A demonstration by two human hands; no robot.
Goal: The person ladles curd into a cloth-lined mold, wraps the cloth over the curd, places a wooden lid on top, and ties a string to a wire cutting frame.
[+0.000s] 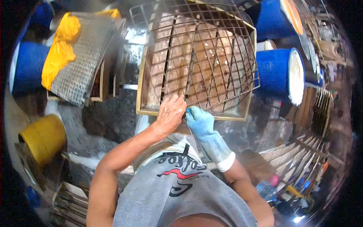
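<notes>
A rusty metal grid [206,56] of crossed bars lies tilted over a shallow wooden box [141,87] in front of me. Its far end reaches past the box's back rim. My left hand [172,113] is bare and closed at the grid's near edge, fingers curled over the bars. Right beside it, my right hand [200,120], in a light blue rubber glove, is also closed at that edge; its fingertips are partly hidden. White bits lie on the brownish boards inside the box, seen through the bars.
Blue drums [274,72] stand at the right, one with a whitish coated end. At the left are a wire-mesh panel [85,53] with yellow cloth [62,49] on a wooden frame, another blue drum [30,62] and a yellow drum [43,136]. Slatted racks [287,157] sit at lower right.
</notes>
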